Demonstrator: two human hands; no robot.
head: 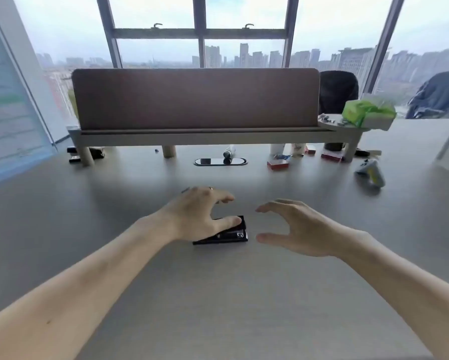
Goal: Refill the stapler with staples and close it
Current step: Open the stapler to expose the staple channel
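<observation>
Lying flat on the grey desk (218,294), the black stapler (230,233) sits in the near middle of the scene, a low, glossy block with a glint of metal at its right end. Your left hand (200,215) arches over it with fingers spread: the thumb rests on the stapler's top, while the other fingers reach past its far side, so it touches rather than clamps. Whether the stapler's lid is fully shut, you cannot tell from here. Your right hand (296,229) hovers just right of the stapler, apart from it, curved wide with thumb and fingers separated and holding nothing. The desktop is smooth and matte. Farther off, a small red box (278,165) lies to the right, below a raised shelf carrying a brownish fabric divider (194,100).
</observation>
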